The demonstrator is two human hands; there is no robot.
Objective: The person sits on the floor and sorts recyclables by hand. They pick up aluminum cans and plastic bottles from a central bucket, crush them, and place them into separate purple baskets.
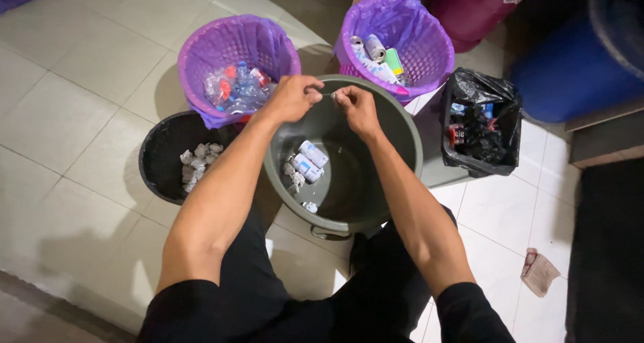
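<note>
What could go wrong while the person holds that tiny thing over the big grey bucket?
The small thing pinched between the left hand and right hand might slip and drop into the grey bucket among the crushed cans. The purple bins and black bin stand very close, so an elbow could perhaps bump one.

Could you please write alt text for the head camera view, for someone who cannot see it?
A person's left hand and right hand pinch something tiny over a grey bucket holding cans, with two purple-lined baskets and two black bins around it.
</note>
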